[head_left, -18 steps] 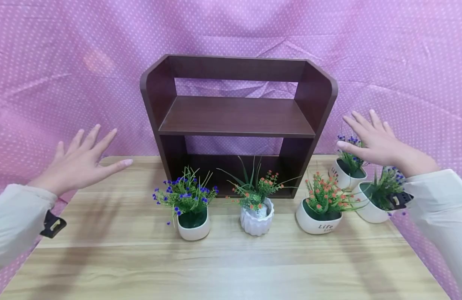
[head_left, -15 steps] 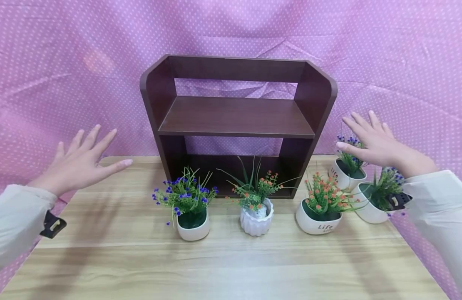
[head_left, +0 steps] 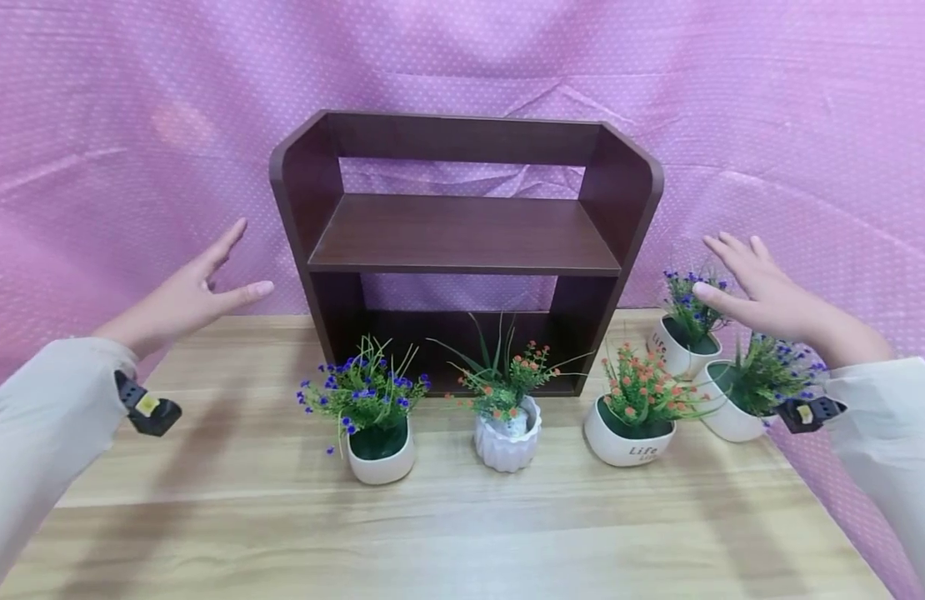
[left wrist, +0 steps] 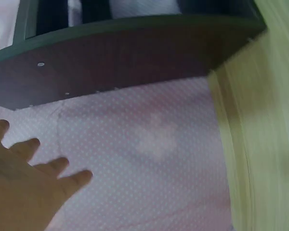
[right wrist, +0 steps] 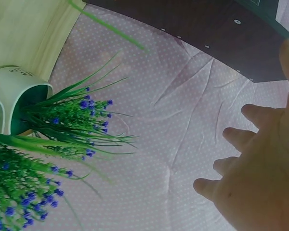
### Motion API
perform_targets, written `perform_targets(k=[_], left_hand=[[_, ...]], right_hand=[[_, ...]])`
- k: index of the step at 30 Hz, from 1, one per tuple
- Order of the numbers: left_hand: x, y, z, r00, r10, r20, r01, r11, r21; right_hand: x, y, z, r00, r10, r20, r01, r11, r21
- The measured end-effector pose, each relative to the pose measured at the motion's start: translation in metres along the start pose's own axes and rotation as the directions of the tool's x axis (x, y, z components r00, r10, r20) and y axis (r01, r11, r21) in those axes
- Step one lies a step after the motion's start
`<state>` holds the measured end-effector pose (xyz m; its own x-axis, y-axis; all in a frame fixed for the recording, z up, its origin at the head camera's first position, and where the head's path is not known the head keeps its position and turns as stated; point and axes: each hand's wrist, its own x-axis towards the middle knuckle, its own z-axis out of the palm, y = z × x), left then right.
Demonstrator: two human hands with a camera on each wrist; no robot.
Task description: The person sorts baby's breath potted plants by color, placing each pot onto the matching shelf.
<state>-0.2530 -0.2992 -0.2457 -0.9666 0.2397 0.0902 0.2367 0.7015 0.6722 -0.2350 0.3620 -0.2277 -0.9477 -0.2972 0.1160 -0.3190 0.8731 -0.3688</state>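
Note:
My left hand (head_left: pixel 188 296) is raised in the air left of the dark brown two-tier shelf (head_left: pixel 466 237), fingers extended and holding nothing. In the left wrist view its spread fingers (left wrist: pixel 48 166) stand apart from the shelf's side panel. On the other side, my right hand (head_left: pixel 770 300) hovers over two white pots with blue flowers, the rear pot (head_left: pixel 682 354) and the right-hand pot (head_left: pixel 732 412). It is empty, fingers straight. The right wrist view shows the blue flowers (right wrist: pixel 89 106) apart from that hand.
In front of the shelf stand a blue-flowered pot (head_left: pixel 382 458), a fluted white pot (head_left: pixel 507 446) with orange flowers and long leaves, and a white "Life" pot (head_left: pixel 629 442) with orange flowers. All rest on a wooden table (head_left: pixel 432 550). Pink dotted cloth (head_left: pixel 132 108) hangs behind.
The left hand has turned from palm-down and spread to more edge-on, its fingers closer together. The right hand has turned likewise and lowered slightly. The whole view has shifted slightly; the pots stay put.

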Motion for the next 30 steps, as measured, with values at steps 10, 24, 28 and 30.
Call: perform_targets(k=[10,24,28,30], left_hand=[[0.035,0.003,0.017,0.991,0.133,-0.006,-0.128,0.946,-0.299],[0.057,0.008,0.04,0.979,0.189,-0.08,-0.204,0.868,-0.453],[0.057,0.009,0.041,0.981,0.172,-0.091,-0.194,0.884,-0.425],[0.057,0.009,0.042,0.98,0.178,-0.092,-0.2,0.877,-0.436]], right_hand=[[-0.027,0.001,0.02,0.999,-0.016,-0.048,0.018,0.999,0.035],[-0.059,-0.009,0.047,0.995,-0.045,-0.091,0.056,0.992,0.117],[-0.064,-0.007,0.055,0.993,-0.066,-0.099,0.08,0.986,0.145],[-0.067,-0.006,0.059,0.992,-0.081,-0.1,0.096,0.984,0.152]])
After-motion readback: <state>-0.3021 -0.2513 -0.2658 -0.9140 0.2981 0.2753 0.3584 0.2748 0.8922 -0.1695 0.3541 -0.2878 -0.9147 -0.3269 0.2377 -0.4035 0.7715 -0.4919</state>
